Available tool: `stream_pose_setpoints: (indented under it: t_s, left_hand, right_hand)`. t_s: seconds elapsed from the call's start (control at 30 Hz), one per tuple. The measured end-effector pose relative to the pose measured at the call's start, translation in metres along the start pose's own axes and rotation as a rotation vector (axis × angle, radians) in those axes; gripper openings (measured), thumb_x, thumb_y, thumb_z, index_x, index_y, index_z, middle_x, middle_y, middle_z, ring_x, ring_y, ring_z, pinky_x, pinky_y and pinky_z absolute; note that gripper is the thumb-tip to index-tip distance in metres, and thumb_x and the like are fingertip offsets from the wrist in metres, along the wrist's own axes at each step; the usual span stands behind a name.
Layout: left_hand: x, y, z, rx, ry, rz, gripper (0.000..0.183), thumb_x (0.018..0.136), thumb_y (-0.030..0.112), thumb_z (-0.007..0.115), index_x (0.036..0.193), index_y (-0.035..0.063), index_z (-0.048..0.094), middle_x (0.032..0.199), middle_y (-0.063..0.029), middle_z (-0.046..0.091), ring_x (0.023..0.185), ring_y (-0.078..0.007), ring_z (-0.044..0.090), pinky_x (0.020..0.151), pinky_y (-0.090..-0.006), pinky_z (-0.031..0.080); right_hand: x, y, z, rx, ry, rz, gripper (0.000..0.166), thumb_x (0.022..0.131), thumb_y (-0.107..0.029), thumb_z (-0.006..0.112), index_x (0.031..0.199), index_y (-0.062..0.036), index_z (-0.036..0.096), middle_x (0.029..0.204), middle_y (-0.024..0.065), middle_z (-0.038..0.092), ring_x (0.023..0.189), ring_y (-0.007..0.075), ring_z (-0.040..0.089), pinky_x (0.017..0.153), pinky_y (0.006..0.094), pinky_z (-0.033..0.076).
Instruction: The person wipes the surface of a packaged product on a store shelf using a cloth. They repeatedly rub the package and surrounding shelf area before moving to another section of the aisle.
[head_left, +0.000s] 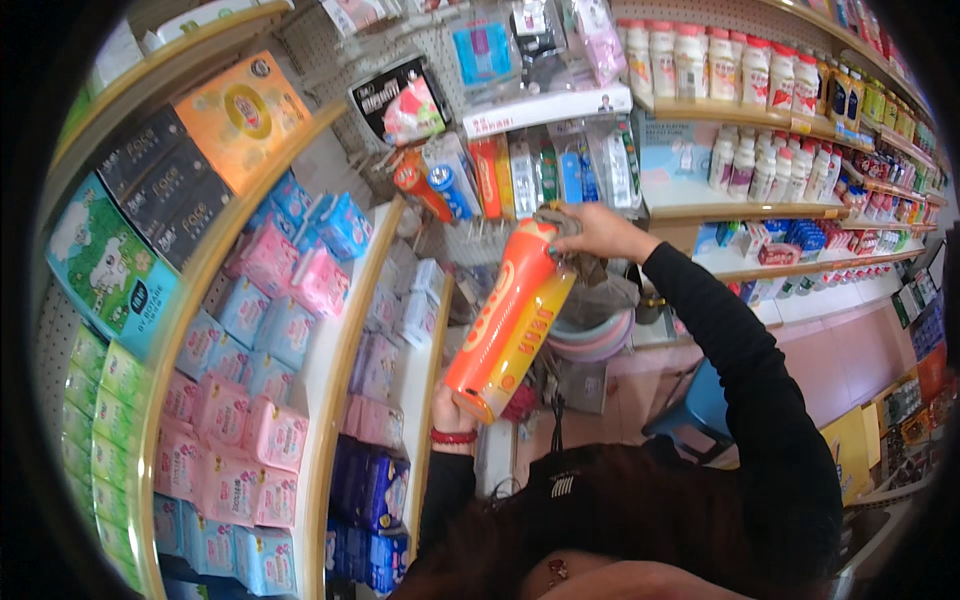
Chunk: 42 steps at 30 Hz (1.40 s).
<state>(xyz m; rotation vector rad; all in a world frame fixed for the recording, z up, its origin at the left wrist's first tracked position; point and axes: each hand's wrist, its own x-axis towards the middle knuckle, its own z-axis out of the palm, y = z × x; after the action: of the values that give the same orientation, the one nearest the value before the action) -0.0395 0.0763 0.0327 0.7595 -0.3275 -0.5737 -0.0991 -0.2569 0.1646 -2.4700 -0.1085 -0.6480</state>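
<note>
An orange and yellow package, long and box-like, is held tilted in front of me. My left hand grips its lower end, the fingers mostly hidden behind it; a red bracelet circles that wrist. At its upper end, my right hand holds a crumpled grey-brown cloth against the package. Similar orange and blue packages hang or stand on the pegboard rack just beyond.
Shelves on the left carry pink and blue soft packs and tissue boxes. Bottles with red caps line the right shelves. Nested plastic basins and a blue stool stand low, near the tiled floor.
</note>
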Motion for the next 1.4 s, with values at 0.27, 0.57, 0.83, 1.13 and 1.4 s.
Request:
stream_pose_setpoints:
  t_s: [0.27, 0.57, 0.83, 1.13, 1.4]
  left_hand:
    - [-0.01, 0.028, -0.012, 0.338, -0.013, -0.001, 0.032, 0.087, 0.008, 0.047, 0.114, -0.008, 0.047, 0.105, -0.0114, 0.057, 0.094, -0.0161, 0.056, 0.082, -0.028, 0.044]
    - [-0.002, 0.028, -0.015, 0.281, -0.079, -0.015, 0.037, 0.089, 0.011, 0.046, 0.121, -0.0049, 0.041, 0.115, -0.0108, 0.052, 0.103, -0.0168, 0.051, 0.088, -0.0281, 0.04]
    - [0.018, 0.028, -0.026, 0.536, -0.332, -0.212, 0.057, 0.082, 0.003, 0.051, 0.132, -0.0013, 0.023, 0.127, -0.0099, 0.039, 0.111, -0.016, 0.045, 0.088, -0.029, 0.04]
    - [0.021, 0.009, 0.065, 1.101, -0.177, 0.364, 0.126, 0.045, 0.006, 0.079, 0.134, -0.001, -0.01, 0.126, -0.019, 0.031, 0.119, -0.0321, 0.031, 0.099, -0.0401, 0.029]
    - [0.027, -0.001, 0.049, 1.483, 0.104, 0.515, 0.101, 0.049, 0.01, 0.072, 0.134, 0.0063, 0.017, 0.11, -0.0199, 0.039, 0.106, -0.0365, 0.037, 0.09, -0.043, 0.033]
  right_hand:
    - [-0.022, 0.008, -0.009, -0.086, 0.061, 0.175, 0.053, 0.067, -0.025, 0.071, 0.106, 0.0061, 0.053, 0.098, 0.0203, 0.06, 0.089, 0.0284, 0.058, 0.08, 0.0324, 0.044]
    - [-0.057, 0.006, 0.035, 1.314, 0.054, 0.625, 0.031, 0.083, -0.02, 0.059, 0.106, -0.0004, 0.052, 0.099, 0.006, 0.059, 0.087, 0.0136, 0.057, 0.073, 0.0288, 0.048]
    - [-0.053, -0.034, 0.065, 1.372, 0.172, 0.453, 0.026, 0.078, -0.005, 0.06, 0.103, -0.0004, 0.055, 0.093, 0.0051, 0.06, 0.083, 0.0127, 0.058, 0.075, 0.0261, 0.047]
    - [-0.051, -0.044, 0.097, 1.27, 0.121, 0.361, 0.03, 0.076, -0.002, 0.062, 0.104, 0.0022, 0.054, 0.095, 0.0057, 0.06, 0.079, 0.0108, 0.058, 0.07, 0.0242, 0.047]
    - [-0.049, -0.046, 0.088, 0.679, 0.278, 0.394, 0.027, 0.076, -0.009, 0.062, 0.101, 0.0004, 0.056, 0.09, 0.0073, 0.061, 0.076, 0.0093, 0.057, 0.067, 0.0241, 0.046]
